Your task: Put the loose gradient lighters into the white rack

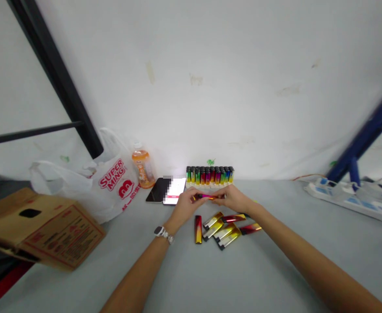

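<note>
A broad white wall (230, 65), marked with a few brownish smudges, is filling the background, and a smooth grey tabletop (184, 282) is stretching out before it. A thick black metal post (54, 74) is slanting across the left side, while a dark blue metal post (367, 126) is leaning on the right. A brown cardboard box (60, 234) with reddish printing is sitting at the left, and just behind it a white plastic bag with red "SUPER MING" lettering (107, 191) is slumping. A long white power strip with blue patches (347, 200) is lying at the right. A clear bottle of orange drink (142, 167) is standing beside the bag; near it, a flat black device (156, 190) is lying next to a bright lit screen (177, 189).

The left hand (188, 201) and the right hand (234, 198) are facing each other, fingers nearly closed, each pinching one end of a slim, glossy red-and-yellow lighter-like piece (208, 196) that is resting level between them, above the table. Behind them, a multicoloured row of upright lighters with black tops (207, 176) is standing near the wall. Nearer the person, several glossy red, gold and silver pieces (225, 232) are lying loose, some partly hidden by the right forearm. A silvery wristwatch (161, 231) is circling the left wrist.
</note>
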